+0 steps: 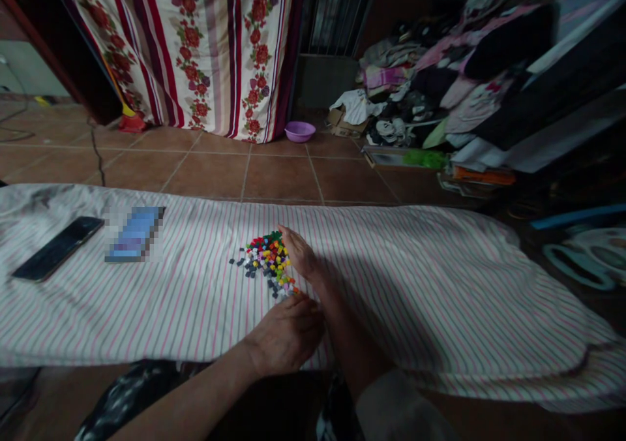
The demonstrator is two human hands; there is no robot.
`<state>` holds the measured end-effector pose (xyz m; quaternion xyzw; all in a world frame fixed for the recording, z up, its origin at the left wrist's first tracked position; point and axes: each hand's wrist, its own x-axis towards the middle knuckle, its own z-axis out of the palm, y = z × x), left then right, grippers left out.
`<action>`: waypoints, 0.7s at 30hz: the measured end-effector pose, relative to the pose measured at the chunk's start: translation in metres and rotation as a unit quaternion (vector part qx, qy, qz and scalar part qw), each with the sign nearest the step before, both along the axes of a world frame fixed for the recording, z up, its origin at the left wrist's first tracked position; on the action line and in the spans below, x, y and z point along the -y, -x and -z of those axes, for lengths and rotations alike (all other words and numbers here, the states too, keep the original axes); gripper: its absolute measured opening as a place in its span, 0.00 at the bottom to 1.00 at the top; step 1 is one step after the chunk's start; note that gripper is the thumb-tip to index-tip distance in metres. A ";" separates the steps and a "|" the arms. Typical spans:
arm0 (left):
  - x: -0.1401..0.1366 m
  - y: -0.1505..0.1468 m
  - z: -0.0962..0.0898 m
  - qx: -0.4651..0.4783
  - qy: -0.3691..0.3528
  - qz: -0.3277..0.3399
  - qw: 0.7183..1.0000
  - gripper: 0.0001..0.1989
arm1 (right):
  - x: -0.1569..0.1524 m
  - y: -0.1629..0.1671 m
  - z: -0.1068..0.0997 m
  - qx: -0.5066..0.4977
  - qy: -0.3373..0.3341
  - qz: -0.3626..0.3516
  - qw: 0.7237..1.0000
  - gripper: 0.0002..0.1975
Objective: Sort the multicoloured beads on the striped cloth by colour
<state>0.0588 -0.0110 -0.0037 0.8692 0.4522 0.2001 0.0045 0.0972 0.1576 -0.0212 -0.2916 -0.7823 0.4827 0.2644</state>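
A pile of tiny multicoloured plastic bricks (271, 256) lies on the striped cloth, in red, green, yellow, white, grey and other colours. Along its right side my right hand (299, 253) rests on edge, fingers stretched out and touching the bricks. My left hand (288, 333) is at the near side of the pile, back upward, with its fingers curled in close to my right wrist. Its fingertips are hidden, so whatever they may hold does not show. A few dark grey bricks lie loose at the pile's left edge.
The striped cloth (195, 317) covers a long, low surface. Left of the bricks lie a dark phone (59, 248) and a second phone with a lit, blurred screen (135, 234). Beyond are a tiled floor, a purple basin (300, 131), a flowered curtain (215, 49) and heaped clothes (440, 82).
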 end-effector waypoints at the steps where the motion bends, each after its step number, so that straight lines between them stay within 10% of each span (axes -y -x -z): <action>1: -0.001 -0.001 0.000 0.000 -0.003 0.003 1.000 0.13 | 0.002 0.000 -0.002 -0.002 0.008 -0.015 1.000 0.34; 11: -0.009 0.010 0.013 -0.022 -0.051 -0.099 0.994 0.17 | 0.016 -0.012 -0.027 -0.029 0.116 -0.068 0.990 0.36; 21: -0.016 0.059 0.012 -0.033 -0.102 -0.239 0.965 0.18 | -0.001 -0.035 -0.015 -0.107 0.196 0.116 0.968 0.43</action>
